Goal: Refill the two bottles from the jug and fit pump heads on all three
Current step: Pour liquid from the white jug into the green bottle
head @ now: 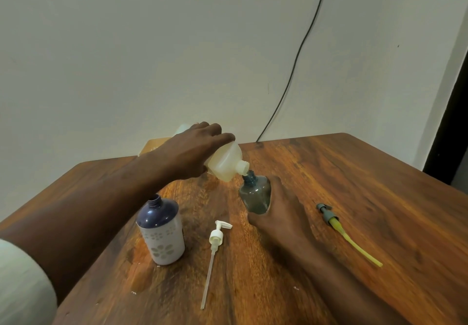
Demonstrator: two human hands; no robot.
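Fingers of the left hand are wrapped around the tilted jug, its spout held at the mouth of the clear bottle, which is gripped by the right hand. Pouring is underway; a steady tilt is needed next.

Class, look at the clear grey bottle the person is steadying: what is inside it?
The clear grey bottle looks mostly empty; the jug spout meets its open neck. The right hand covers its lower part, so any liquid at the bottom cannot be seen.
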